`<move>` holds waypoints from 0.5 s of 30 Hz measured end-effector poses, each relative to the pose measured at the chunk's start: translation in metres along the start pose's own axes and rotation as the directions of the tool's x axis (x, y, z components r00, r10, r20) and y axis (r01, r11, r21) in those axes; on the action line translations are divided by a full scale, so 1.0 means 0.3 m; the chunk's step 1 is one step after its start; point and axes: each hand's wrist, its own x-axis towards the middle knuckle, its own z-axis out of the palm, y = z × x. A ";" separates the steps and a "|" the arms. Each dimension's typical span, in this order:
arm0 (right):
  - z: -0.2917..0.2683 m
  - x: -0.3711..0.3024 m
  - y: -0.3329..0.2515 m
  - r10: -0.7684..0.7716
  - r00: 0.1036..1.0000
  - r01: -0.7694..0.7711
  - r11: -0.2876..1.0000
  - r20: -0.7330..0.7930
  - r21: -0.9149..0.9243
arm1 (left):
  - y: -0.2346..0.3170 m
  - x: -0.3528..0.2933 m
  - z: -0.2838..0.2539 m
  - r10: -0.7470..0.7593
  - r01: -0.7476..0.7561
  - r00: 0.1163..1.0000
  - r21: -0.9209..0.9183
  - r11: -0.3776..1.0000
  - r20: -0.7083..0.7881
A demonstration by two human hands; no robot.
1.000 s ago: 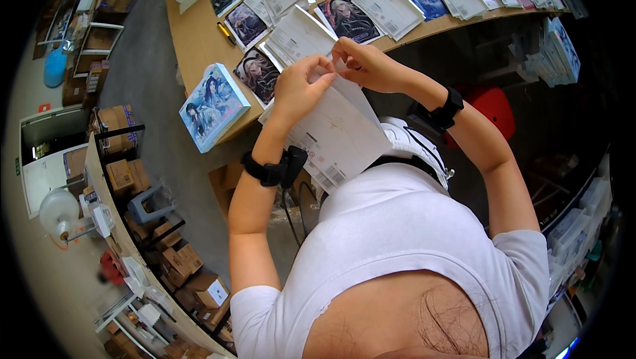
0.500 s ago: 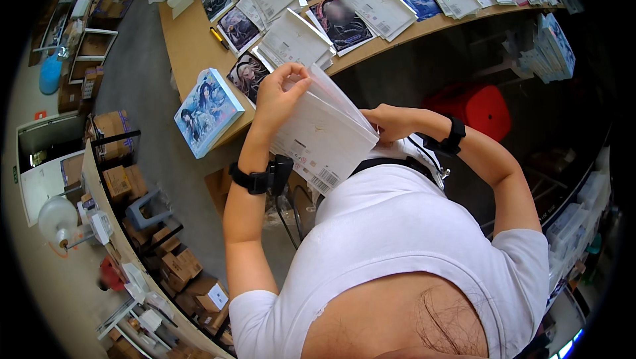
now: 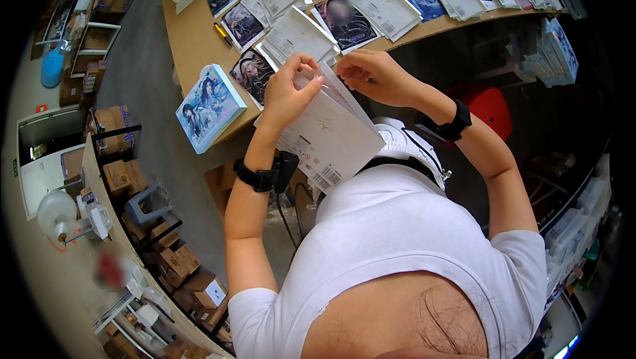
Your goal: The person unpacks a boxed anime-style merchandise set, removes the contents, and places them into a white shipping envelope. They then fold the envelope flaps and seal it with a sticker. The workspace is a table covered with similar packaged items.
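Note:
My left hand is closed on the top left edge of a flat white packet, its thumb lying across the front. The packet is tilted, with a small emblem, fine print and a barcode on the side that shows. Along its right side, layers stand a little apart, looking like thin sheets or a clear sleeve. Just beyond the packet's top corner is my right hand. Its fingers are loosely bent and apart, with nothing visible in them. Whether its fingertips touch the packet's corner is hard to tell.
On the wooden table lie rows of white packets and illustrated cards. A yellow and black pen or cutter lies among them. A blue illustrated box sits at the table's near left corner. Under the table is a red stool.
My right hand has come off the packet's right edge and moved up and left to its top corner. The left hand keeps its hold, with the packet slightly shifted.

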 end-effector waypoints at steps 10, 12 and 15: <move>0.081 0.025 0.037 0.031 0.984 -0.028 0.999 -0.174 0.020 | -0.035 -0.008 0.000 0.069 -0.063 0.997 0.128 0.990 -0.046; 0.092 0.042 0.035 0.055 0.986 -0.038 0.993 -0.158 0.109 | -0.046 -0.007 -0.008 0.051 -0.046 0.998 0.122 0.991 -0.041; 0.082 0.049 0.018 0.059 0.987 -0.043 0.993 -0.152 0.107 | -0.012 0.010 -0.006 0.063 -0.061 0.998 0.135 0.989 -0.016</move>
